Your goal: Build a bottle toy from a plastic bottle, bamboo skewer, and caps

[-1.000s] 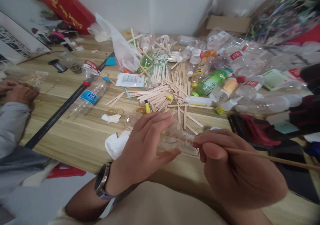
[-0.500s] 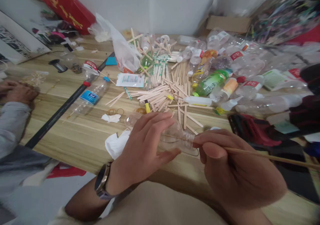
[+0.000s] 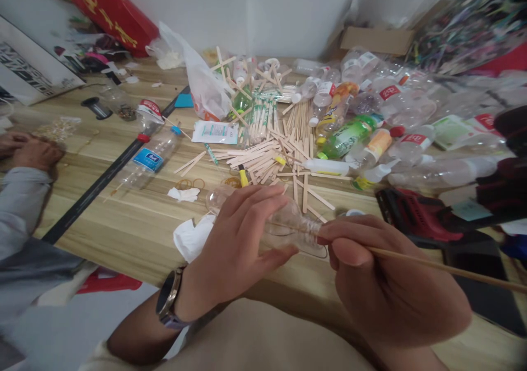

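My left hand (image 3: 239, 239) is wrapped round a small clear plastic bottle (image 3: 288, 225) that lies on its side just above the wooden table (image 3: 135, 228), neck to the right. My right hand (image 3: 382, 277) pinches a long thin wooden stick (image 3: 444, 269). The stick's tip goes into the bottle's neck and shows inside the clear body; its other end runs off to the right. A watch sits on my left wrist.
A heap of flat wooden sticks (image 3: 267, 157) and many plastic bottles (image 3: 370, 118) lie beyond my hands. A red tool (image 3: 415, 214) lies at the right, white tissue (image 3: 191, 236) and rubber bands (image 3: 191, 184) at the left. Another person's hand (image 3: 28, 151) rests far left.
The stick's free end has dipped slightly lower on the right. Both hands keep their grip and place.
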Action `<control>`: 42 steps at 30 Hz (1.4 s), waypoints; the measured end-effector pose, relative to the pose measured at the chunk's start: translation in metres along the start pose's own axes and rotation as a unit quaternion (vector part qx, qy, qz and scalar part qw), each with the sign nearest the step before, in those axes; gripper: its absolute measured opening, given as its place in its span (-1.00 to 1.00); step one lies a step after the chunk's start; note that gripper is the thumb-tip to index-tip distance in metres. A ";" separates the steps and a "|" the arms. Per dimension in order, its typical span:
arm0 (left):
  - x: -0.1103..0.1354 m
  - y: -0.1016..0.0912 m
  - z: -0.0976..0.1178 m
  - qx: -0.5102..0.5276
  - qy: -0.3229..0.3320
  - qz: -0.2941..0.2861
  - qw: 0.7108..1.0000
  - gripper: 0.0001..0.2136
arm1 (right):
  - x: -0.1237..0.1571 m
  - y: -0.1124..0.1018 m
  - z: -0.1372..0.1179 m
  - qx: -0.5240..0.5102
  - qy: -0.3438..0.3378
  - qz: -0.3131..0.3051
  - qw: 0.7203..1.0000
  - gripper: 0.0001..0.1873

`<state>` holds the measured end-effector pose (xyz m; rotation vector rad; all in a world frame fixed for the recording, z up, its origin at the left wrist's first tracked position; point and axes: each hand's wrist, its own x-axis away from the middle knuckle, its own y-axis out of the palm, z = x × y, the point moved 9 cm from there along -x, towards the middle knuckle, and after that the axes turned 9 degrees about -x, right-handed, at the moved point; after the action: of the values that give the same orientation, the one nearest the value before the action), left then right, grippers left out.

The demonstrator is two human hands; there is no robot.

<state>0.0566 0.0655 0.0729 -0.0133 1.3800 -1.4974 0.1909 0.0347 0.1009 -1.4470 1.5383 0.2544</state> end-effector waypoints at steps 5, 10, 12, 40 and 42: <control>0.000 0.000 0.000 -0.002 -0.002 -0.004 1.000 -0.52 | 0.005 -0.002 0.002 0.007 0.005 0.008 1.000 -0.78; 0.001 0.001 0.001 -0.001 0.002 -0.001 1.000 -0.52 | 0.006 -0.002 0.003 -0.004 0.007 0.008 1.000 -0.78; 0.001 0.001 0.001 -0.002 0.004 0.004 1.000 -0.51 | 0.008 -0.003 0.006 -0.024 0.014 0.012 1.000 -0.80; 0.001 0.001 0.000 0.006 -0.005 -0.003 1.000 -0.51 | 0.003 -0.002 0.002 -0.002 0.009 0.000 1.000 -0.74; 0.001 0.002 0.000 0.004 -0.008 -0.005 1.000 -0.51 | 0.000 -0.001 0.000 0.006 0.006 -0.003 1.000 -0.70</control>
<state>0.0571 0.0657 0.0713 -0.0277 1.3639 -1.5086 0.1922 0.0343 0.1013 -1.4450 1.5417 0.2327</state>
